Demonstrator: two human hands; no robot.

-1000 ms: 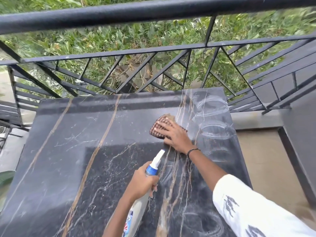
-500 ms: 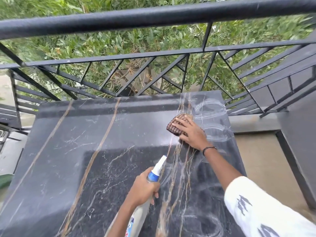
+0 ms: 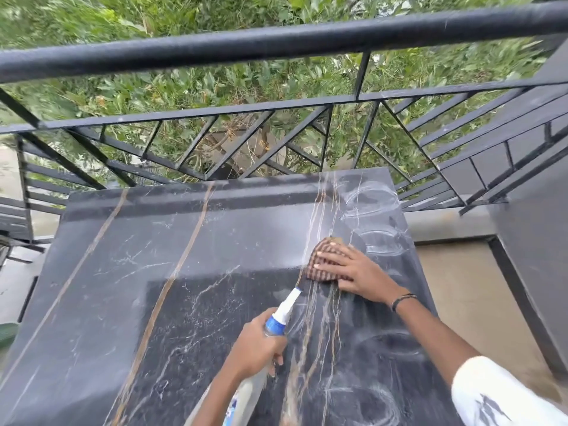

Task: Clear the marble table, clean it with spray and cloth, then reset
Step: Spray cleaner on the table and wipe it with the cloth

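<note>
The black marble table (image 3: 153, 272) with brown and white veins fills the lower view, bare of objects. My right hand (image 3: 356, 272) lies flat on a brown checked cloth (image 3: 322, 256), pressing it onto the right part of the top. My left hand (image 3: 255, 348) grips a spray bottle (image 3: 282, 315) with a white nozzle and blue collar; the nozzle points up and right toward the cloth. Pale wipe rings (image 3: 372, 201) mark the far right of the marble.
A black metal railing (image 3: 276, 41) runs along the far edge of the table, with green foliage beyond. A tan floor (image 3: 467, 287) and a dark grey wall (image 3: 534, 241) lie to the right. A green leaf (image 3: 7, 332) shows at the left edge.
My right hand slid the cloth to the right and a little farther across the marble. My left hand with the bottle stayed near the middle front.
</note>
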